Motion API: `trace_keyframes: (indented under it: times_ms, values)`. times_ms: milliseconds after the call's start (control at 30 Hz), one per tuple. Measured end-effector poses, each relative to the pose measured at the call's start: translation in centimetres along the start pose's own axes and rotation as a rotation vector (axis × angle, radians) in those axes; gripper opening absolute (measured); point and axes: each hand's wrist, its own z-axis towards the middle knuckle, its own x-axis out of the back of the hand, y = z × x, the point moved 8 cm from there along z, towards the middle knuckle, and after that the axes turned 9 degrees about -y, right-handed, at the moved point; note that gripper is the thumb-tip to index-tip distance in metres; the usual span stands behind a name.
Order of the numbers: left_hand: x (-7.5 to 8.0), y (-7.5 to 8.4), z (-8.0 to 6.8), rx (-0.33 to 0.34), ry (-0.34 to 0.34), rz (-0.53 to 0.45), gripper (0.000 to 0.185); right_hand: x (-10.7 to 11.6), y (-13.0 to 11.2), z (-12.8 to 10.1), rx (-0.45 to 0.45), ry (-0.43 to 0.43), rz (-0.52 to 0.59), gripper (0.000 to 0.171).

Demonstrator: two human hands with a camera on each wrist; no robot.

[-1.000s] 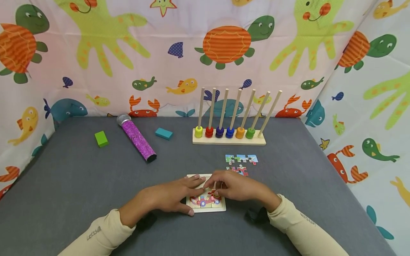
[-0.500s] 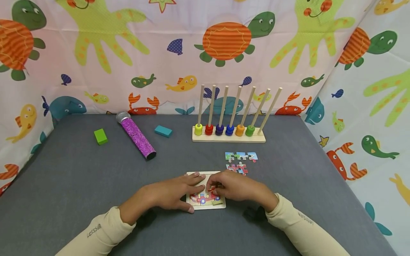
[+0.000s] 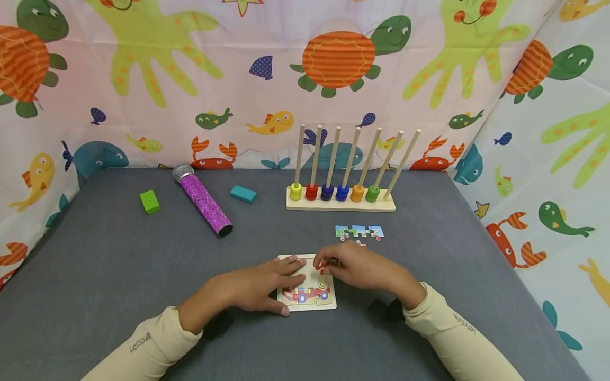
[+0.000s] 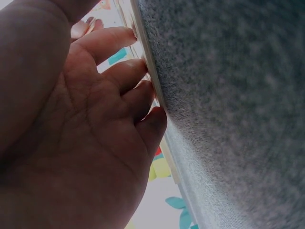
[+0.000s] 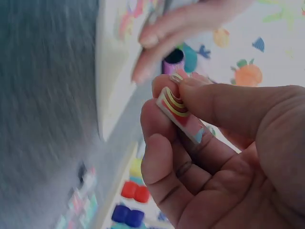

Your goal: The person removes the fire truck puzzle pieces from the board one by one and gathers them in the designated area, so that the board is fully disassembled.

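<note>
A wooden puzzle board (image 3: pixel 305 307) lies on the grey table, with joined picture pieces of a red vehicle along its near part. My left hand (image 3: pixel 262 286) rests over its left side, fingers straight and fingertips on the bare wood; the left wrist view shows those fingers (image 4: pixel 126 74) along the board's edge. Above the board's upper right, my right hand (image 3: pixel 359 265) pinches a puzzle piece (image 5: pixel 178 110) between thumb and fingers. Red with yellow curved stripes, the piece is tilted and clear of the board in the right wrist view.
Loose puzzle pieces (image 3: pixel 359 232) lie beyond my right hand, some hidden by it. Behind them stands a peg stacker (image 3: pixel 340 206) with coloured beads. A glittery purple microphone (image 3: pixel 205 203), a green block (image 3: pixel 150 202) and a teal block (image 3: pixel 243 194) sit further left.
My right hand has lifted away from the joined pieces, moving up and to the right with the puzzle piece, and now covers more loose pieces. My left hand stays on the board.
</note>
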Motion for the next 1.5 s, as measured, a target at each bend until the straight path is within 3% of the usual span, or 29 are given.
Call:
trace_keyframes:
  times_ms: [167,367,533,700,933,1200,1500]
  values:
    - [0.1,0.1,0.0,0.002,-0.003,0.006,0.072,2.3,0.1,-1.3,0.019,0.07,0.012,0.022]
    - [0.0,0.1,0.0,0.009,-0.003,0.012,0.071,3.7,1.4,-2.1,-0.024,0.082,0.085,0.031]
    - [0.0,0.1,0.0,0.008,0.005,0.006,0.071,3.9,3.3,-2.1,-0.069,0.067,0.166,0.026]
    - [0.0,0.3,0.2,-0.01,0.022,-0.003,0.071,4.1,3.9,-2.2,-0.051,0.051,0.196,0.019]
    - [0.1,0.1,-0.2,0.002,0.029,-0.011,0.072,3.7,4.8,-1.1,-0.014,0.027,0.227,0.025]
    - [-0.1,0.3,-0.1,-0.009,0.011,-0.029,0.071,5.7,6.4,-2.6,-0.08,0.179,0.235,0.026]
    - [0.1,0.2,-0.1,-0.013,0.002,-0.054,0.073,5.3,8.9,-4.8,-0.163,0.174,0.272,0.018]
